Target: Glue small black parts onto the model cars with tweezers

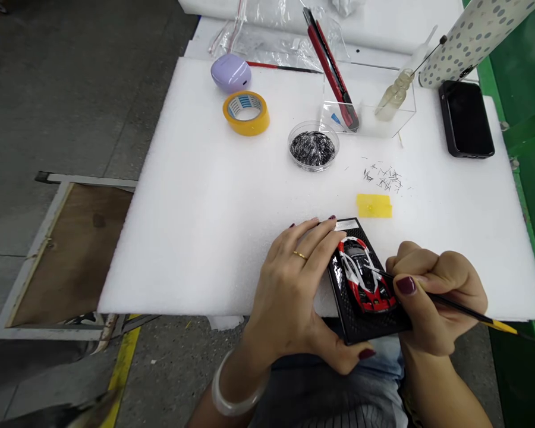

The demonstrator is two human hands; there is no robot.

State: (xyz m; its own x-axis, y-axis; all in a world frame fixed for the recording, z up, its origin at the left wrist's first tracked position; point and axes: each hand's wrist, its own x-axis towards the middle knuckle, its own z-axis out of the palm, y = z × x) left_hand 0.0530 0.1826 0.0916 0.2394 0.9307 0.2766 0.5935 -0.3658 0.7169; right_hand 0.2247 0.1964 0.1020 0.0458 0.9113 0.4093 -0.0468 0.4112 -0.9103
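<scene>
A small red, white and black model car [366,276] is mounted on a black textured base [354,324] at the table's front edge. My left hand [296,291] grips the base from its left side, fingertips at the top edge and thumb near the bottom. In my right hand [434,297] is a thin black brush [461,308] with a yellow band, pinched between thumb and fingers. Its fine tip touches or hovers just over the middle of the car; I cannot tell which.
Beyond the hands lie yellow tape pieces [374,205], scattered black slivers [387,178] and a round dish [312,147] of them. Farther back are a tape roll [246,114], a purple case [230,73], a clear box [368,119] with a red cutter [332,71], and a black device [467,120].
</scene>
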